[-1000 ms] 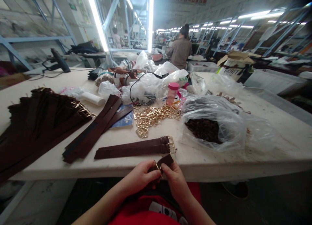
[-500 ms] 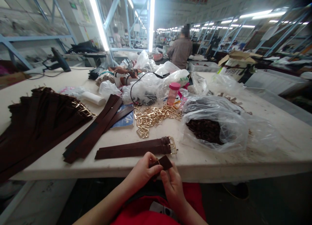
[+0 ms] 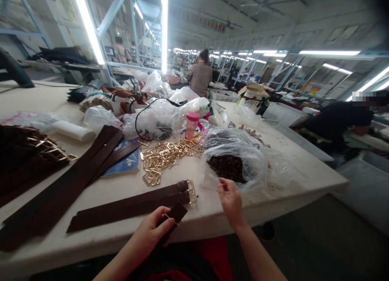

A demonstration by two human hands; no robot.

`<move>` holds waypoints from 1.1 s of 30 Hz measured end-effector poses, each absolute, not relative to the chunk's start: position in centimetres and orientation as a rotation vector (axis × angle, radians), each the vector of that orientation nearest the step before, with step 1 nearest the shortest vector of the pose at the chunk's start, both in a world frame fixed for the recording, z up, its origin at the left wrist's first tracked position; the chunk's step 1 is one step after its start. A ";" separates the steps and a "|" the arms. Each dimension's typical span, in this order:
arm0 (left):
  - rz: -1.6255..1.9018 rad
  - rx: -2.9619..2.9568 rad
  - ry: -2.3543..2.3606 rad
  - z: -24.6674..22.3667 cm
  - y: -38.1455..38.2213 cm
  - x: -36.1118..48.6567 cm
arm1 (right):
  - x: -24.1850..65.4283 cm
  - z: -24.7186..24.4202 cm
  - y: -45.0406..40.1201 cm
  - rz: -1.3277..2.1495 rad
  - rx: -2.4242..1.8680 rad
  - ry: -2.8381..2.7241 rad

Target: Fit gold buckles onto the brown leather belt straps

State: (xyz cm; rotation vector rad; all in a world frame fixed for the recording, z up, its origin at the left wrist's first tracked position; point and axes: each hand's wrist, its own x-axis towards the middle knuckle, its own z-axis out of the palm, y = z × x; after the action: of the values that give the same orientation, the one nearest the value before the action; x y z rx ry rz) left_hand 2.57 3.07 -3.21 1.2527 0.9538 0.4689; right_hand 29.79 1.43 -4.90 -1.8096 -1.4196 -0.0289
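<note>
My left hand (image 3: 156, 226) is closed on a dark brown belt strap (image 3: 178, 213) at the table's front edge. A thin gold buckle bar (image 3: 169, 218) crosses the strap beside my thumb. My right hand (image 3: 230, 198) is at the front rim of a clear plastic bag (image 3: 257, 167), its fingers curled together; what is in them, if anything, does not show. Inside the bag's opening lie many small dark brown leather loops (image 3: 226, 167). Just beyond my left hand, brown straps with gold buckles (image 3: 191, 191) lie on the table.
A heap of gold buckles (image 3: 164, 155) lies mid-table, near a pink-lidded jar (image 3: 191, 126). Brown straps (image 3: 69, 179) rest across a blue booklet (image 3: 124, 161) on the left. Plastic bags (image 3: 158, 119) stand behind. Other people (image 3: 200, 76) work farther off.
My right hand has let go of the strap and moved right to the plastic bag. My left hand keeps the strap. The camera view has turned to the right.
</note>
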 end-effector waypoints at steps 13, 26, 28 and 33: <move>0.391 1.296 0.948 -3.5 3.8 3.2 | 37.7 -6.3 4.9 0.049 -1.979 -1.308; 0.487 1.327 0.968 -2.4 2.8 2.6 | 24.5 -3.0 1.7 1.200 -1.186 -0.708; 0.523 1.319 0.968 -2.1 2.8 2.4 | 21.8 -2.7 0.8 1.407 -0.984 -0.573; 0.544 1.317 0.947 -1.8 2.7 2.2 | 19.5 -3.1 -0.8 1.502 -0.952 -0.683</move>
State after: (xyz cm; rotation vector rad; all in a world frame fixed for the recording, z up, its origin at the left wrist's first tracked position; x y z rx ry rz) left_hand 2.22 2.67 -1.76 1.3172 0.9473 0.5440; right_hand 19.53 -0.80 -3.10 -0.9523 -0.6827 1.5023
